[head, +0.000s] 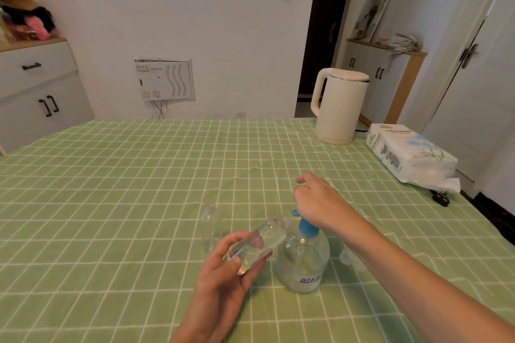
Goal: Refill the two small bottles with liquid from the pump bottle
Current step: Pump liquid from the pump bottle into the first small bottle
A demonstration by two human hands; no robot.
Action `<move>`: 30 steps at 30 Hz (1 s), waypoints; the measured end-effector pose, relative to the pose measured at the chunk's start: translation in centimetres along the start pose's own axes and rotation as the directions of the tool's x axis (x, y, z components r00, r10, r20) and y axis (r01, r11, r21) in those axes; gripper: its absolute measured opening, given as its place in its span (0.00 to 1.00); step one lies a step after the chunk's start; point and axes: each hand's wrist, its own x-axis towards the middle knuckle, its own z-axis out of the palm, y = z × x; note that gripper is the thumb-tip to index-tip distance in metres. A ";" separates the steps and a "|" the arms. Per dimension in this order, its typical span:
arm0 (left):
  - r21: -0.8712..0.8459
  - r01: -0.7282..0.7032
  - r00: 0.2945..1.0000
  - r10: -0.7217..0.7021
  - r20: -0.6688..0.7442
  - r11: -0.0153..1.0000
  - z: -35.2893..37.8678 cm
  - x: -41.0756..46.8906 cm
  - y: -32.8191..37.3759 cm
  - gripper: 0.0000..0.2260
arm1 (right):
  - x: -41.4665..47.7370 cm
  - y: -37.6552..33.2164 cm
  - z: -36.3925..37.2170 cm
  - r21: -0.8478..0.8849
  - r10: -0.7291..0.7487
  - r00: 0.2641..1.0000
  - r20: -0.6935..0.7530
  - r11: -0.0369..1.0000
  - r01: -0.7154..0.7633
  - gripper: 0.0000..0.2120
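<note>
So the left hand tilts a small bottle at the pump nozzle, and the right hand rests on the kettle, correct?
No. The head view shows the right hand on top of the pump bottle, not on the kettle, which stands apart farther back. The left hand does tilt the small bottle at the nozzle.

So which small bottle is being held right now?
The tilted small bottle in the left hand, mouth near the pump bottle. The other small bottle stands upright on the tablecloth, untouched.
</note>
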 end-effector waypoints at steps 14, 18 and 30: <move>0.007 -0.010 1.000 0.010 0.000 1.000 0.0 0.2 -0.1 0.30 | 0.2 0.6 0.5 0.012 -0.004 1.000 -0.023 1.000 0.004 0.26; 0.010 -0.001 1.000 0.001 0.012 1.000 -0.2 0.1 -0.1 0.31 | 0.2 0.5 0.2 0.064 -0.020 0.999 -0.046 0.998 0.023 0.22; -0.118 0.056 0.997 -0.061 -0.043 0.991 -0.6 0.4 0.0 0.38 | -0.4 0.1 -0.7 0.226 -0.240 0.962 -0.130 0.938 0.264 0.35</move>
